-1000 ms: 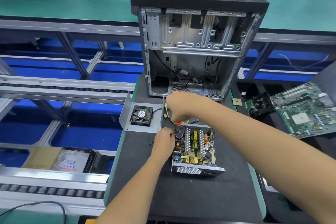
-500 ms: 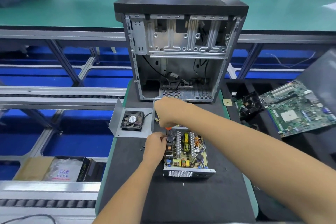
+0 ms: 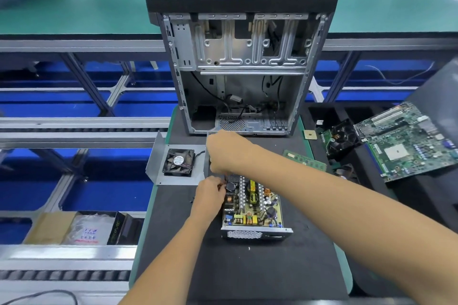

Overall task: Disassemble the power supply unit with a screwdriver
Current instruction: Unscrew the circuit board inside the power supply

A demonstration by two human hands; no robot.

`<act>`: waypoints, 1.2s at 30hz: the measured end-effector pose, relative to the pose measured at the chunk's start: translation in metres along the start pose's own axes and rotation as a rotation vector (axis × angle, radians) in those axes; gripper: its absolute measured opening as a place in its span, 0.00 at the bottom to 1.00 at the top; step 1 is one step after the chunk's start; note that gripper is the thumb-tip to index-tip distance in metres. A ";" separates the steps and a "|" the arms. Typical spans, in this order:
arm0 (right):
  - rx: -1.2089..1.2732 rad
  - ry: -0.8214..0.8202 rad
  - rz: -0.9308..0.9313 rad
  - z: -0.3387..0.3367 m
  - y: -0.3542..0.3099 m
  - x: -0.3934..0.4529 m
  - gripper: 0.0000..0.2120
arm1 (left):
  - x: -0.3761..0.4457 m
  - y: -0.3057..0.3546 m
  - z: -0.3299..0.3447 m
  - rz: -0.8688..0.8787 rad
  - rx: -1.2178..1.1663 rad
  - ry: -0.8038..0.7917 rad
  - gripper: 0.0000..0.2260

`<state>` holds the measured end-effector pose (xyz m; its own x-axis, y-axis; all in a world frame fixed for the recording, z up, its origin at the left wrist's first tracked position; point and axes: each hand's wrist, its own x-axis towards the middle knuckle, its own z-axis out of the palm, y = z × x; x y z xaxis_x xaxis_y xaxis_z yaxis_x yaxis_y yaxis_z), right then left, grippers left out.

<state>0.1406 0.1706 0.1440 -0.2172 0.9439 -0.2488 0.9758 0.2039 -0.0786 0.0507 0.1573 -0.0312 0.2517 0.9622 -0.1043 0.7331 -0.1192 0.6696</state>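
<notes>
Black-matted table [image 3: 247, 267] — power supply unit [image 3: 252, 208] cover already off, board still in, both hands curled at its far-left corner — grip contents unclear.

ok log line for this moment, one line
step: working at far left corner of open power supply | left hand: at board edge | right hand: fist above corner, tool hidden | cover with fan: off, set aside left

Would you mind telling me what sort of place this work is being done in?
Most likely an electronics teardown or repair line in a factory. Roller conveyor rails run beside a green-edged bench, and a gutted computer case, a loose motherboard and an opened power supply unit lie around.
</notes>
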 end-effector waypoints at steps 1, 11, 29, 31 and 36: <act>-0.014 0.008 -0.037 0.004 -0.001 -0.003 0.14 | 0.000 0.000 -0.001 -0.024 -0.021 -0.005 0.09; -0.069 -0.065 -0.058 -0.013 0.005 0.005 0.17 | -0.001 0.005 -0.003 -0.090 -0.114 0.020 0.07; -0.098 -0.098 -0.063 -0.016 0.013 0.006 0.09 | -0.002 0.004 -0.001 -0.109 -0.075 0.032 0.07; -0.095 -0.077 -0.069 -0.013 0.010 0.006 0.12 | -0.001 0.004 -0.002 -0.093 -0.067 0.021 0.07; -0.073 -0.030 -0.098 -0.008 0.008 0.004 0.15 | -0.002 0.003 -0.002 -0.043 -0.040 0.033 0.07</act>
<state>0.1475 0.1784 0.1500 -0.3112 0.9104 -0.2726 0.9487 0.3143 -0.0334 0.0515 0.1556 -0.0275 0.1996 0.9737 -0.1098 0.7168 -0.0687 0.6939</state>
